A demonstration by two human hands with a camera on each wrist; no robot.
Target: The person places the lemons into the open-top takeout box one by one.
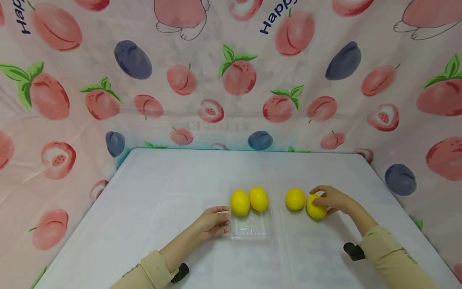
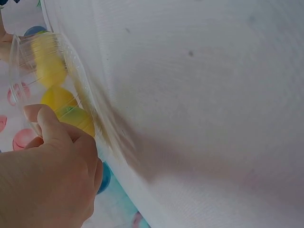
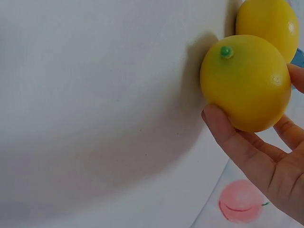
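The right hand (image 1: 333, 198) curls its fingers (image 3: 232, 135) round a yellow lemon (image 1: 316, 208) resting on the white desk (image 1: 151, 192), just beside a second loose lemon (image 1: 295, 199) to its left. The left hand (image 1: 213, 221) grips the near-left edge of a clear plastic tray (image 1: 252, 228), thumb (image 2: 50, 124) pressed on its rim. Two more lemons (image 1: 240, 202) sit touching each other at the tray's far end.
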